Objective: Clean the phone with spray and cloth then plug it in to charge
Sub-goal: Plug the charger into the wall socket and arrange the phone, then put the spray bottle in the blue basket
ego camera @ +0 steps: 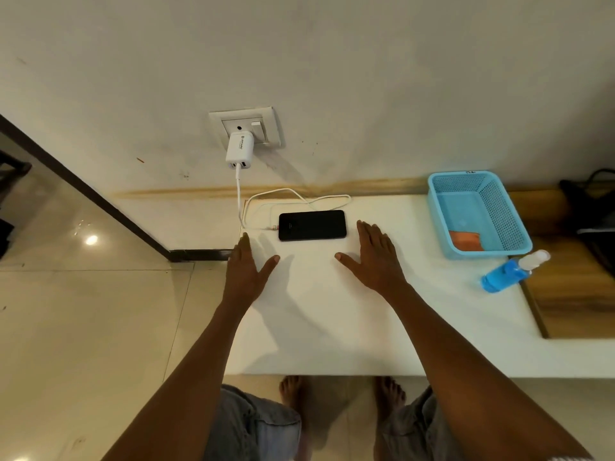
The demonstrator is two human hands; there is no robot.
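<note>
A black phone [312, 225] lies flat, screen up, on the white table [332, 327] near the wall. A white cable [299, 196] runs from the white charger [239, 151] in the wall socket [263, 124] and its plug meets the phone's left end. My left hand [244, 271] rests flat on the table's left edge, fingers straight, below and left of the phone. My right hand [374, 257] lies flat just right of and below the phone. A blue spray bottle [512, 272] lies on its side at the right. An orange cloth [466, 240] sits in the blue basket [439, 207].
The table's left edge drops to a glossy tiled floor [83, 311]. Bare wooden surface [572, 287] shows to the right of the white top. Dark objects [592, 211] sit at the far right. My bare feet [342, 390] stand under the front edge.
</note>
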